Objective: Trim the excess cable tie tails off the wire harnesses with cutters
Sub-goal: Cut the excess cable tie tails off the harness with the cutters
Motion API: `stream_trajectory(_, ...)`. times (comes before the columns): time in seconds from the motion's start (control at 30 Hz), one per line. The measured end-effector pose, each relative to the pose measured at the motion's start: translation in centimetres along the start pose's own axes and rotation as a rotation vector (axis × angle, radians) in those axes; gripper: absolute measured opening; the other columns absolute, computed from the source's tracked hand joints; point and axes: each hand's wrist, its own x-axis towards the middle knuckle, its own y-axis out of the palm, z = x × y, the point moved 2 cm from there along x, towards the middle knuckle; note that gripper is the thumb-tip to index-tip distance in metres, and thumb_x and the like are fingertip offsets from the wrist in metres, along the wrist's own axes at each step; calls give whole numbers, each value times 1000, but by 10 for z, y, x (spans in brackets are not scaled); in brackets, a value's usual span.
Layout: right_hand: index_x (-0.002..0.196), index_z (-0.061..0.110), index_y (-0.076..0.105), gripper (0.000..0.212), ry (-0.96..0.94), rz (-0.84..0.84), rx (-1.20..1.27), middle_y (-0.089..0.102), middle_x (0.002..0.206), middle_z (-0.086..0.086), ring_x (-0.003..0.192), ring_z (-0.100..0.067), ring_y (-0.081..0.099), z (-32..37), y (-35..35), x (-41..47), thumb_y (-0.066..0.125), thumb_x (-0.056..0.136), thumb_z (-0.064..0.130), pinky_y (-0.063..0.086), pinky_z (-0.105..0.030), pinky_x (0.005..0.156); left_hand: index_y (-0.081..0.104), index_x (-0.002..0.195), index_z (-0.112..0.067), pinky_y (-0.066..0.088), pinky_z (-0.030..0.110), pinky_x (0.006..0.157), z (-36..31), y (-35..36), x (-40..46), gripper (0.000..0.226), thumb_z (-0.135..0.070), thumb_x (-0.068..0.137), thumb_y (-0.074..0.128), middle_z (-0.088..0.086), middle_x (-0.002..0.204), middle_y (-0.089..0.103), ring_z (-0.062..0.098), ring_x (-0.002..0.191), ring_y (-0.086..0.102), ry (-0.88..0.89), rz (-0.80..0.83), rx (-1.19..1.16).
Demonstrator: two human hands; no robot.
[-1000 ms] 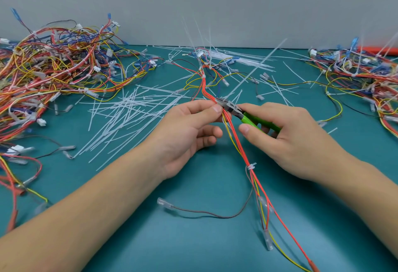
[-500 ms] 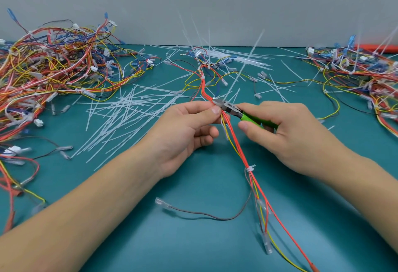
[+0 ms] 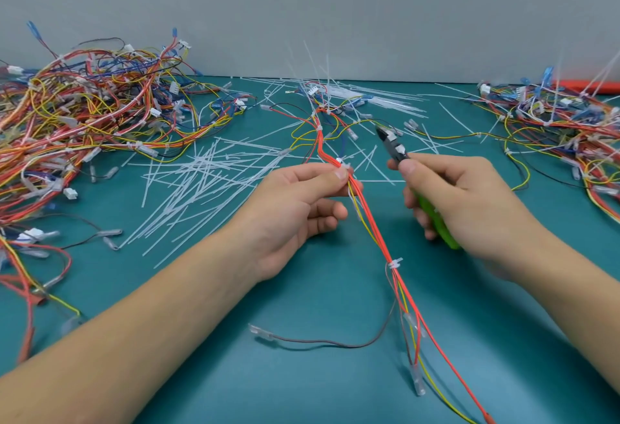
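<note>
A red, orange and yellow wire harness [image 3: 375, 232] runs from the table's middle toward me. My left hand [image 3: 302, 202] pinches it between thumb and forefinger just below a white cable tie head [image 3: 341, 163]. A second trimmed tie [image 3: 395, 263] binds the bundle lower down. My right hand [image 3: 463, 202] grips green-handled cutters [image 3: 394, 146], lifted to the right of the harness, with the dark jaws pointing up and left, clear of the wires.
A big tangle of harnesses [image 3: 84, 128] fills the left side, another pile [image 3: 563, 121] the far right. Cut white tie tails [image 3: 201, 182] litter the teal table [image 3: 302, 373] left of my hands. Uncut ties stick up at the back centre [image 3: 322, 81].
The cutters have pulled away from the harness, up and to the right. The long tie tail that stood up at the pinched tie is gone. My left hand keeps its hold.
</note>
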Motion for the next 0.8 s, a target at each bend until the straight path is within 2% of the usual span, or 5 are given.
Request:
stream_trajectory(0.1, 103, 21, 77, 27, 148, -3, 233, 62, 73, -1, 56, -17, 54, 1, 3, -1, 61, 102, 43, 49, -31, 49, 70, 111, -15, 51, 19, 55, -1, -1, 0, 16, -20, 96, 68, 5, 97, 77, 11, 56, 60, -1, 17, 6)
stream_trajectory(0.27, 111, 19, 76, 35, 257, 34, 433, 61, 81, -3, 65, -19, 57, 5, -2, 1, 62, 98, 48, 56, -36, 58, 68, 108, -20, 53, 21, 56, -3, -2, 0, 13, -26, 97, 64, 6, 102, 78, 12, 62, 67, -20, 43, -48)
stream_trajectory(0.43, 96, 21, 74, 37, 172, 71, 339, 57, 79, -1, 60, -16, 51, 11, 2, -5, 84, 70, 45, 48, -28, 52, 75, 99, -23, 52, 21, 56, -4, -2, 1, 14, -28, 98, 62, 1, 95, 74, 12, 65, 67, -25, 22, -88)
stream_trajectory(0.53, 93, 26, 76, 23, 120, 148, 318, 63, 79, -5, 59, -16, 51, 15, 15, -12, 86, 75, 36, 47, -30, 53, 75, 97, -20, 49, 19, 54, -1, 1, 0, 11, -25, 96, 66, 0, 90, 73, 10, 63, 64, 30, -25, -40)
stream_trajectory(0.8, 102, 24, 69, 27, 52, 127, 299, 77, 86, -10, 57, -12, 54, 14, 25, -17, 82, 85, 8, 48, -22, 54, 77, 86, -19, 44, 20, 49, 4, 7, -3, 10, -27, 91, 75, 1, 88, 75, 12, 55, 59, 166, -174, 23)
